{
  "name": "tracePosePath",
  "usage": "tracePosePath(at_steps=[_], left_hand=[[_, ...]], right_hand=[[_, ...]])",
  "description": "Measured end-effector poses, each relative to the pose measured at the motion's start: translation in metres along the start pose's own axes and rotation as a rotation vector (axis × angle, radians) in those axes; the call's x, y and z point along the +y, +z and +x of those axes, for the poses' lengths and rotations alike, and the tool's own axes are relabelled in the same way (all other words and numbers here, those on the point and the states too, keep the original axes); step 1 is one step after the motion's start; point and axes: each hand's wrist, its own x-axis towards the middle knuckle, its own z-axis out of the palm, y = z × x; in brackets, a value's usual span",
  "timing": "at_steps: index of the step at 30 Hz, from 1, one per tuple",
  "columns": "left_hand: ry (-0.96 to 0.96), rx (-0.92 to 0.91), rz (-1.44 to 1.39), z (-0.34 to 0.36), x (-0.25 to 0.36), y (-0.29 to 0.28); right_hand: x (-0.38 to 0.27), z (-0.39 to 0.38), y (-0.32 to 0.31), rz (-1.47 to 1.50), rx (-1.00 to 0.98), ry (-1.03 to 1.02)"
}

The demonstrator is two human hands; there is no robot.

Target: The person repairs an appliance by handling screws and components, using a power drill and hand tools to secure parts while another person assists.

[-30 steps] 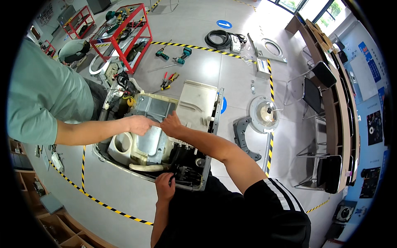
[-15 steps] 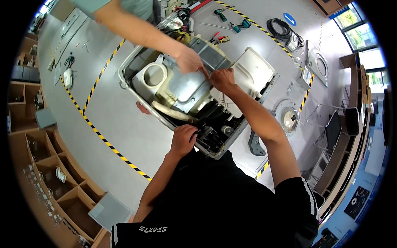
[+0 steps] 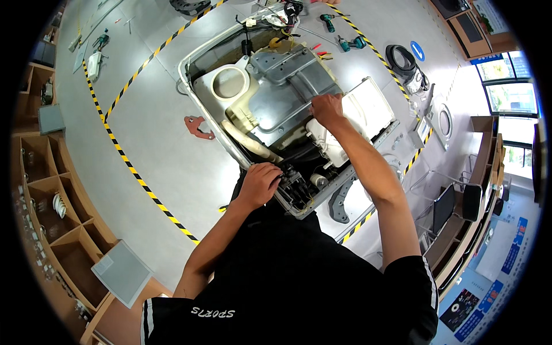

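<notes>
In front of me stands an opened washing machine, its light grey frame [image 3: 214, 122] tilted across the view. My left hand [image 3: 260, 183] curls over the near left edge of that frame, beside a cluster of black parts [image 3: 294, 188]. Farther in, my right hand [image 3: 328, 110] has its fingers bent together at the seam between a grey metal cover [image 3: 279, 86] and a white plastic housing [image 3: 376, 106]. Whatever its fingertips grip is hidden. A cream hose [image 3: 247, 141] runs down near my left hand, below a round white opening [image 3: 229, 84].
Pliers [image 3: 325, 56], green power drills [image 3: 352, 43] and a black coiled hose [image 3: 401, 60] lie beyond the machine. A red bracket [image 3: 198, 127] is on the floor to its left, a dark bracket [image 3: 340, 202] to its right. Wooden shelving [image 3: 63, 224] curves along the left.
Another person's arm, which reached over the metal cover to my right hand, has withdrawn. My right hand stays at the seam; my left keeps to the frame edge. The view has shifted slightly.
</notes>
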Motion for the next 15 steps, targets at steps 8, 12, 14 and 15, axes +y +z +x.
tracePosePath(at_steps=[8, 12, 14, 15], left_hand=[[0.026, -0.004, -0.044, -0.001, -0.003, -0.003], [0.029, 0.012, -0.052, -0.002, -0.006, -0.002], [0.028, 0.018, -0.059, -0.002, -0.006, -0.003], [0.028, 0.023, -0.062, -0.003, -0.005, -0.004]], right_hand=[[0.008, 0.007, 0.011, 0.046, -0.003, -0.009], [-0.001, 0.009, 0.004, -0.060, -0.104, 0.028], [-0.011, 0.005, -0.015, -0.063, -0.144, 0.041], [-0.014, 0.002, -0.022, -0.065, -0.162, 0.047]])
